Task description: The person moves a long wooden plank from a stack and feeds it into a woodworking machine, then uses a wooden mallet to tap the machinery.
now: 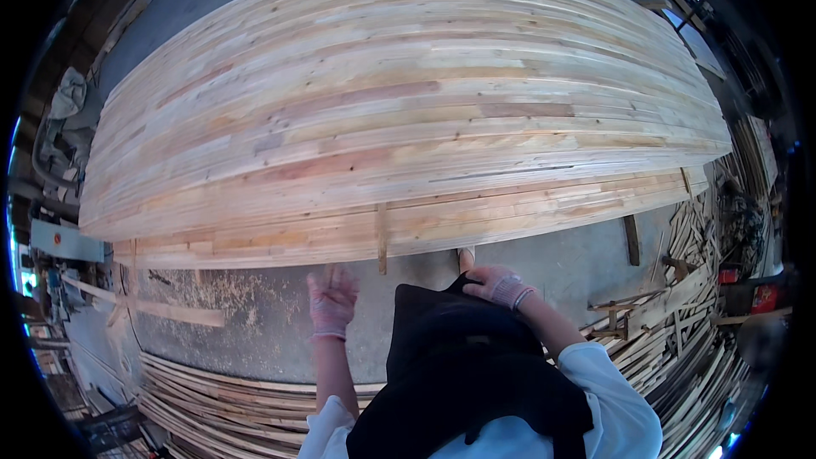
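Observation:
My left hand (pixel 332 299), in a pale knitted work glove with a reddish tint, is raised with its fingers apart and holds nothing. Its fingertips come close to the near edge of a large stack of laminated wood boards (pixel 399 93). At the far edge of my black apron (pixel 459 365), my right hand (pixel 500 286) wears a similar glove and has its fingers closed on the cloth. Part of that grip is hidden. Just beyond it, a small brownish end (pixel 466 260) shows under the stack; its kind is unclear.
Wooden battens (pixel 382 238) stick out between the stack's layers. Sawdust (pixel 251 302) and a loose board (pixel 183 313) lie on the concrete floor at left. Long strips of wood (pixel 229 399) are piled behind at lower left, with more scraps (pixel 680 323) at right.

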The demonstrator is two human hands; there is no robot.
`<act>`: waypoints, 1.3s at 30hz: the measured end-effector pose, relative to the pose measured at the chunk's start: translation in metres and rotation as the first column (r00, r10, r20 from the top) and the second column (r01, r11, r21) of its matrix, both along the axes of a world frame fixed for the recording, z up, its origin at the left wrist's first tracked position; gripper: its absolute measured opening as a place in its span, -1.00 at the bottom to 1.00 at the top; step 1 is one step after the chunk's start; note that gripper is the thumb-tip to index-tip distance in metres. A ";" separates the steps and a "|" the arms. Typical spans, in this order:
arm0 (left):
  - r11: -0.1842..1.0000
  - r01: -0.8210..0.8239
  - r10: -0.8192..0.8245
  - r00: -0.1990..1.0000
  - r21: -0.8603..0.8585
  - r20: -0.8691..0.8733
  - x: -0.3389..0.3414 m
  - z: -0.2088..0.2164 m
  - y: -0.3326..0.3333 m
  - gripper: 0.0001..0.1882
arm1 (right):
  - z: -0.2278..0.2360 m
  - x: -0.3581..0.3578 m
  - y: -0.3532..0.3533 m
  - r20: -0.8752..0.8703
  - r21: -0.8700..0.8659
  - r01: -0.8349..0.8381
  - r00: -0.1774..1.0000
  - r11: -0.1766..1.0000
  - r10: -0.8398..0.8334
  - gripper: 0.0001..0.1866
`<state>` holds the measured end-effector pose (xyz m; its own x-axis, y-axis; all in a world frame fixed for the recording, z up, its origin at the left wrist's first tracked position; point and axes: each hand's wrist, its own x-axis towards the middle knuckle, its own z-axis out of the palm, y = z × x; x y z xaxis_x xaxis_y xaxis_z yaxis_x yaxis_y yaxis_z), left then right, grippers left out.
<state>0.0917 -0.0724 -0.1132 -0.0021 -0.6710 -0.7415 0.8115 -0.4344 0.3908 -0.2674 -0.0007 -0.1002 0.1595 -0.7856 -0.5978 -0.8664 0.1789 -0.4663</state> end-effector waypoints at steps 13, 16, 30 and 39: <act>0.919 0.343 -0.360 0.931 0.195 0.057 -0.199 -0.019 -0.187 -0.28 | 0.060 -0.128 -0.143 -0.132 -0.368 0.198 0.956 0.908 -0.262 -0.47; 0.901 0.411 -0.429 0.890 0.135 0.156 -0.195 -0.062 -0.192 -0.19 | 0.057 -0.157 -0.144 -0.251 -0.434 0.198 0.910 0.879 -0.329 -0.45; 0.904 0.425 -0.417 0.900 -0.046 0.128 -0.191 -0.058 -0.178 -0.48 | 0.039 -0.203 -0.196 -0.667 -0.417 -0.151 0.721 0.896 -0.189 -0.81; 0.991 -0.134 0.133 0.970 0.010 -0.203 -0.212 0.015 -0.142 -0.44 | 0.042 -0.181 -0.136 -0.640 -0.552 -0.216 0.729 0.806 -0.243 -0.74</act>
<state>-0.1207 -0.2149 -0.0985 -0.0626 -0.6783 -0.7321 0.9245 -0.3159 0.2135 -0.4483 -0.1365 -0.0583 -0.1027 -0.9946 0.0116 -0.9731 0.1028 0.2061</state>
